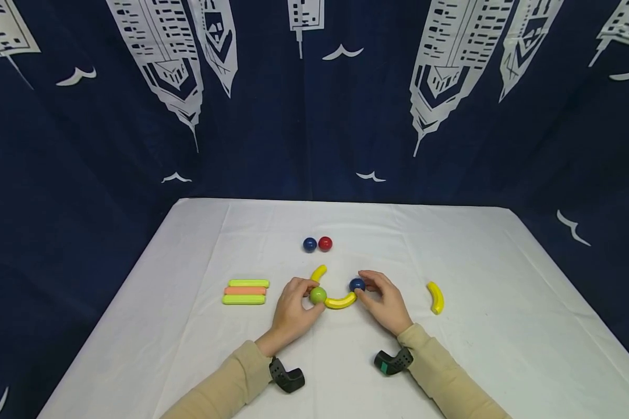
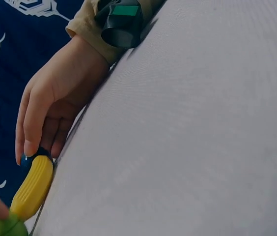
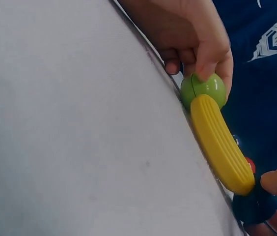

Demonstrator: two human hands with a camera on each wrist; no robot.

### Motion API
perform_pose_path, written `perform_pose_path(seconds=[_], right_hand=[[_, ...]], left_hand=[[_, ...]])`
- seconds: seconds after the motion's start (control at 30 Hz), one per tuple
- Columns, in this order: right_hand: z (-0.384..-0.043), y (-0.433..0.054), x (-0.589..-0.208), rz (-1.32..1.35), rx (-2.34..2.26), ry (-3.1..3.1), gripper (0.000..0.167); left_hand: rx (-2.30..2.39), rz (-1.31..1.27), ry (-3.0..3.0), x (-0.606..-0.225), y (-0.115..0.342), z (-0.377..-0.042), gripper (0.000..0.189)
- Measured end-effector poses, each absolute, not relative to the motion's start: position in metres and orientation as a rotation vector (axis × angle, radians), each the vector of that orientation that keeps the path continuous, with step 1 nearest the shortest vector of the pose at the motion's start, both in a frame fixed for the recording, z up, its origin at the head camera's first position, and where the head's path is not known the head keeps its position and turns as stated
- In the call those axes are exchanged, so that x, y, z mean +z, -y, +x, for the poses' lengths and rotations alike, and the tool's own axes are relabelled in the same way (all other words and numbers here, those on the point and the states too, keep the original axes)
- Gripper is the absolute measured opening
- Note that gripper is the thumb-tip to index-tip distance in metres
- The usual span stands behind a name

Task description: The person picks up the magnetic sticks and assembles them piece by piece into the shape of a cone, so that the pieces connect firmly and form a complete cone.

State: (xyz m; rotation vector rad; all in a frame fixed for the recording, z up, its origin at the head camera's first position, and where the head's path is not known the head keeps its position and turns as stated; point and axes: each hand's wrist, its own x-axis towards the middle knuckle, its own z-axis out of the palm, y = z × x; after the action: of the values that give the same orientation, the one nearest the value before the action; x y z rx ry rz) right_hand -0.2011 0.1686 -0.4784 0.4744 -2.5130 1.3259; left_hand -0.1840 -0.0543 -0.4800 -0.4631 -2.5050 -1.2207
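My left hand (image 1: 294, 307) grips a green ball (image 1: 318, 295) between thumb and fingers. A curved yellow piece (image 1: 340, 301) lies from the green ball to a dark blue ball (image 1: 356, 284), its ends right against both. My right hand (image 1: 381, 298) pinches that blue ball from the right. Another curved yellow piece (image 1: 320, 272) runs away from the green ball on its far side, partly hidden by the left fingers. In the right wrist view the near yellow piece (image 3: 222, 145) shows lengthwise ridges.
Farther back a second blue ball (image 1: 310, 244) sits next to a red ball (image 1: 325, 244). On the left lie two light-green sticks (image 1: 243, 299) with an orange stick (image 1: 245, 291) between them. A loose yellow curved piece (image 1: 435, 298) is at the right. A white cloth covers the table (image 1: 477, 361).
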Motion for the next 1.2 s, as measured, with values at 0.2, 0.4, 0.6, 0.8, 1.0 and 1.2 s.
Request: perform_pose_path(seconds=[0.2, 0.4, 0.6, 0.8, 1.0, 1.2], right_hand=[[-0.192, -0.164, -0.48, 0.447, 1.346, 2.539, 0.031], [-0.18, -0.161, -0.482, 0.488, 1.343, 2.54, 0.03], [-0.169, -0.16, -0.483, 0.535, 1.334, 2.521, 0.033], [-0.162, -0.16, -0.485, 0.654, 1.321, 2.526, 0.036], [-0.167, -0.17, -0.468, 0.71, 1.5, 2.665, 0.038], [-0.18, -0.206, -0.442, 0.658, 1.328, 2.758, 0.035]], left_hand=[[-1.22, -0.378, 2.519, -0.481, 0.057, -0.184, 0.032], [-1.245, -0.39, 2.515, -0.483, 0.062, -0.183, 0.031], [-1.252, -0.475, 2.49, -0.483, 0.068, -0.183, 0.034], [-1.266, -0.527, 2.505, -0.483, 0.07, -0.184, 0.036], [-1.274, -0.54, 2.511, -0.484, 0.07, -0.184, 0.036], [-1.281, -0.537, 2.521, -0.483, 0.068, -0.184, 0.036]])
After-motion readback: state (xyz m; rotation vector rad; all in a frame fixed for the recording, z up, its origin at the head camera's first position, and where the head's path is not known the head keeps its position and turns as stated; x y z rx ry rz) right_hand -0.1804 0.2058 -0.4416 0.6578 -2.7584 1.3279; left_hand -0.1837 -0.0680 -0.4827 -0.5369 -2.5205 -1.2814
